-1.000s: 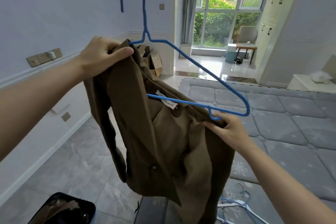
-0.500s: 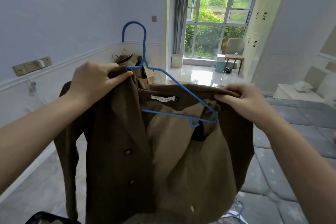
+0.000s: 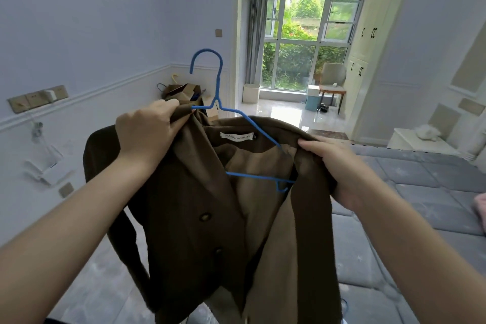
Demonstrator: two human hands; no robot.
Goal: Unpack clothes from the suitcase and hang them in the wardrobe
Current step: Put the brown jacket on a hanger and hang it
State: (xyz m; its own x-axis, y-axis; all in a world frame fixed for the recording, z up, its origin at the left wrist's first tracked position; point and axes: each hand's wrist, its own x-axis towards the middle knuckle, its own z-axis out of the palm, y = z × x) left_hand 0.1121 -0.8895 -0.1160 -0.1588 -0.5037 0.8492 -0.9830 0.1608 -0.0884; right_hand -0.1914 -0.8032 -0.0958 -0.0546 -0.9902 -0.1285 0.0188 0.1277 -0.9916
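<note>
Since half a second ago the brown jacket (image 3: 210, 218) has spread wider and squarer across the blue hanger (image 3: 219, 87), and the right shoulder now sits over the hanger's right end rather than bunched at it; a second ago that end stuck out bare.

Nearest, the two hands are well apart, each clamped on cloth. The left hand (image 3: 146, 137) grips the left lapel and shoulder just beside the hanger's neck, which looks meant to keep that side seated while the weight hangs from it. The right hand (image 3: 339, 166) pinches the right shoulder seam and draws it over the wire, with the hanger's lower bar and small hook showing just inside the open front. I judge this to be the last settling of the jacket on the hanger, before carrying it off.

The jacket hangs in mid-air between the hands, front open, label up at the collar, its left sleeve dangling toward the floor.

On the right lies the bed (image 3: 420, 192), with something pink at its right edge. Farther left, paper bags (image 3: 181, 91) stand against the wall. At the far end are the window (image 3: 305, 34) and a chair (image 3: 332, 81); along the far right wall stand white cupboard doors (image 3: 368, 47), probably the wardrobe. The bed corner lies between the person and those doors.
</note>
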